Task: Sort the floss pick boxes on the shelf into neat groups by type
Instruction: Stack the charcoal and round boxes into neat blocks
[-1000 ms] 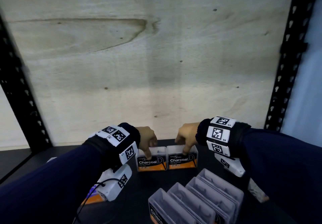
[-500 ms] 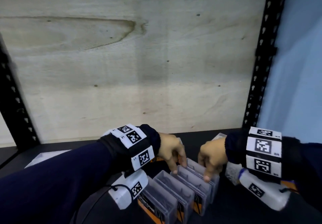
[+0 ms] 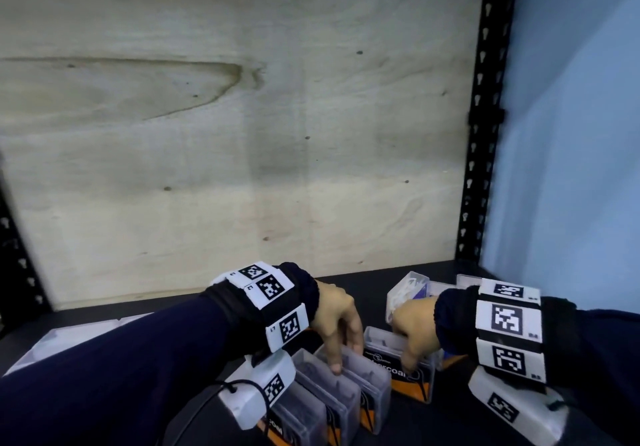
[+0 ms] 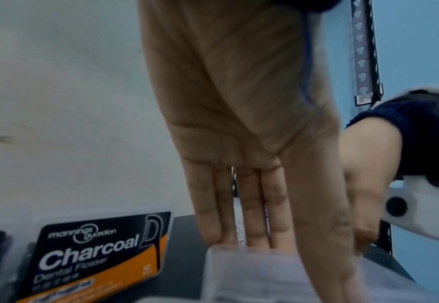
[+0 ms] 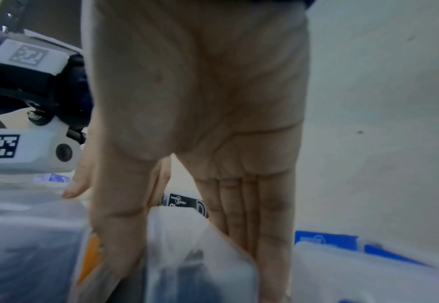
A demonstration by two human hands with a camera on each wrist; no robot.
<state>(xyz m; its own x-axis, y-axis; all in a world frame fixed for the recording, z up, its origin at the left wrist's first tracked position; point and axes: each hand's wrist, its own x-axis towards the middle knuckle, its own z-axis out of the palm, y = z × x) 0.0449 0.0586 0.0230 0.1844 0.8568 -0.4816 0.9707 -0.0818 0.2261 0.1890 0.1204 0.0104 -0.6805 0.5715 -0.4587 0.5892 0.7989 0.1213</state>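
Your right hand pinches the end Charcoal flosser box on the shelf; your straight-fingered left hand steadies the row. Yank hard and neighbours may topple

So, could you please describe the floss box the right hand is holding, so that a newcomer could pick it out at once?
Start at the black shelf below the plywood back panel, then find the row of clear Charcoal boxes under the left hand. The box at that row's far end is pinched by the right hand. It alone shows its black and orange Charcoal label to the head camera.
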